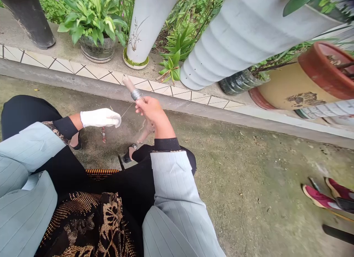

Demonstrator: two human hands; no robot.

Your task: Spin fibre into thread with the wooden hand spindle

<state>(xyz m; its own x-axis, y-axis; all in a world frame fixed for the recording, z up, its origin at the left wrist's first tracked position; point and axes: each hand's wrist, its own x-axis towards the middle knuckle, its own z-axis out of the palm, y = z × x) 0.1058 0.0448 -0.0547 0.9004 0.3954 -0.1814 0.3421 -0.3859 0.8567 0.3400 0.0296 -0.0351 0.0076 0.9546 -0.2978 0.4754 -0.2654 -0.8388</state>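
Observation:
My right hand (149, 108) is closed around a wooden spindle (132, 89) wound with grey thread, held tilted up and away from me. A thin thread (127, 110) runs from the spindle to my left hand (100, 118), which wears a white glove and is closed, pinching the thread at its fingertips. Both hands are held out over my knees, about a hand's width apart. Below them my feet in dark sandals rest on the concrete ground (249, 176).
A tiled kerb (91, 70) runs across ahead, with potted plants (96, 24), tall grey planters (243, 32) and a tan pot (301, 83) behind it. Red shoes (326, 196) lie at the right edge. A woven stool edge (101, 172) shows under my legs.

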